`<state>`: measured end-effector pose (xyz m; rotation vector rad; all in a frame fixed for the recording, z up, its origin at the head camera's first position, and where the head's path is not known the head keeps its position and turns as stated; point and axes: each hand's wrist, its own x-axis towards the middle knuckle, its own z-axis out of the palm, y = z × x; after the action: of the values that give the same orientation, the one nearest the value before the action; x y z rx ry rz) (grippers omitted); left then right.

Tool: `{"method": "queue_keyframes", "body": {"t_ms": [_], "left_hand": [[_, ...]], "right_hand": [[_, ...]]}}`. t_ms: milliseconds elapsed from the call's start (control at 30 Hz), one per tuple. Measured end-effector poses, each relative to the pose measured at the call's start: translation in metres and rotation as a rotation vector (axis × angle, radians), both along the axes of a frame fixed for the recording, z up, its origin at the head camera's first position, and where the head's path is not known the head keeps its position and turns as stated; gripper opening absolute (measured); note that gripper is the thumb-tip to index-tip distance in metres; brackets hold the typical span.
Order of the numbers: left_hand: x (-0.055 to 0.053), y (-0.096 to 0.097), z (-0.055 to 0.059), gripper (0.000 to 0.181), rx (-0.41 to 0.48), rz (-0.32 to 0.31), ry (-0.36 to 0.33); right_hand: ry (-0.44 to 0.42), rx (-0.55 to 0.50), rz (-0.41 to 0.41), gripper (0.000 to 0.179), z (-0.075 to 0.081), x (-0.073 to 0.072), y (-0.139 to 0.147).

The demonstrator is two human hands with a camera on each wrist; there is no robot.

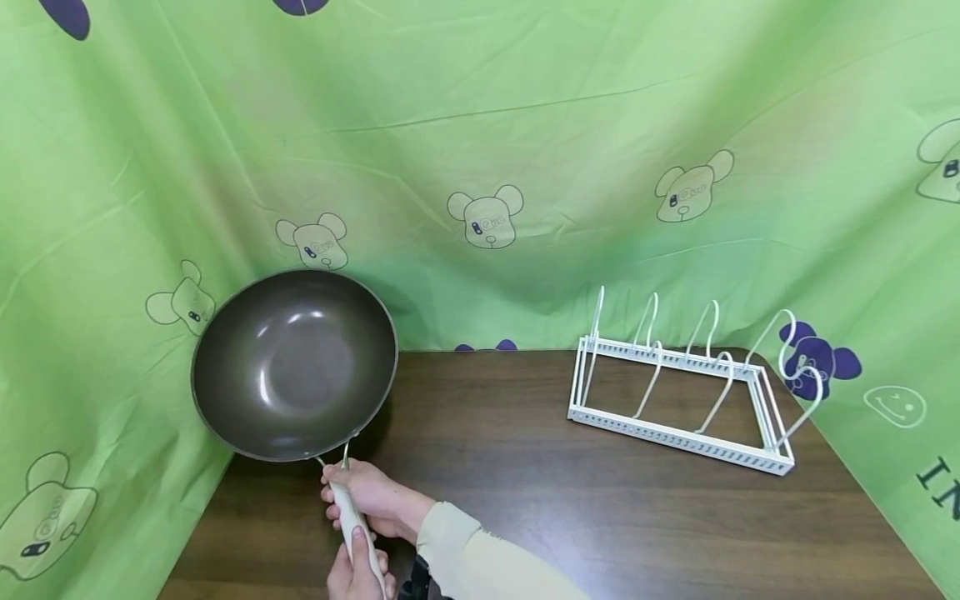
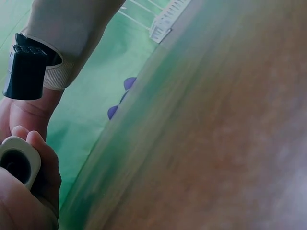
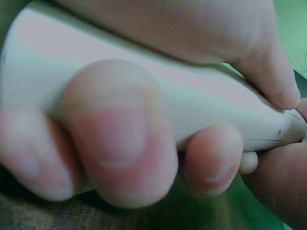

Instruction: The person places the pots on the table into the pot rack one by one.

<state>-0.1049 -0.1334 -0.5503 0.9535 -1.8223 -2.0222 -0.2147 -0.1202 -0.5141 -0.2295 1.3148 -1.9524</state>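
A dark wok with a pale handle is at the left of the head view, its hollow facing up toward the camera. My right hand grips the handle near the wok, at the metal prongs. Lower down, my left hand holds the handle's rear part with its thumb along the top. The handle's hollow end shows in the left wrist view. Close up in the right wrist view, curled fingertips press against the handle. Both hands hide parts of it.
A white wire rack with several upright hoops stands at the right on the brown wooden table. Green cloth printed with bear heads hangs behind and along both sides. A black wrist camera sits on the right forearm.
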Motion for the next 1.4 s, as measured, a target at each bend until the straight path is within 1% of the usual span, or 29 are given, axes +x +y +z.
{"method": "queue_keyframes", "body": {"t_ms": [167, 233, 433, 567, 700, 833, 1000, 1167, 1400], "left_hand": [[-0.002, -0.003, 0.003, 0.056, 0.001, -0.05, -0.022], [-0.003, -0.003, 0.003, 0.057, 0.003, -0.066, -0.021], [-0.007, -0.004, 0.005, 0.055, -0.01, -0.098, 0.027], [-0.009, -0.002, 0.005, 0.053, -0.017, -0.105, 0.055], [-0.009, -0.001, 0.005, 0.051, -0.02, -0.101, 0.068], [-0.011, 0.0, 0.004, 0.052, -0.019, -0.114, 0.089], [-0.015, 0.001, 0.001, 0.053, -0.024, -0.136, 0.119], [-0.019, 0.004, 0.002, 0.052, -0.034, -0.143, 0.145], [-0.028, 0.008, 0.002, 0.052, -0.034, -0.166, 0.182]], "right_hand": [[0.012, -0.008, -0.022, 0.013, 0.002, -0.003, 0.0], [0.016, -0.011, -0.032, 0.013, 0.003, -0.005, 0.0], [0.034, -0.014, -0.044, 0.013, 0.007, -0.008, 0.002], [0.045, -0.019, -0.056, 0.012, 0.01, -0.009, 0.005], [0.05, -0.022, -0.067, 0.013, 0.012, -0.007, 0.008], [0.057, -0.029, -0.082, 0.012, 0.013, -0.008, 0.011], [0.067, -0.026, -0.098, 0.01, 0.013, -0.01, 0.016], [0.079, -0.026, -0.104, 0.01, 0.016, -0.013, 0.021], [0.105, -0.013, -0.126, 0.011, 0.021, -0.02, 0.029]]}}
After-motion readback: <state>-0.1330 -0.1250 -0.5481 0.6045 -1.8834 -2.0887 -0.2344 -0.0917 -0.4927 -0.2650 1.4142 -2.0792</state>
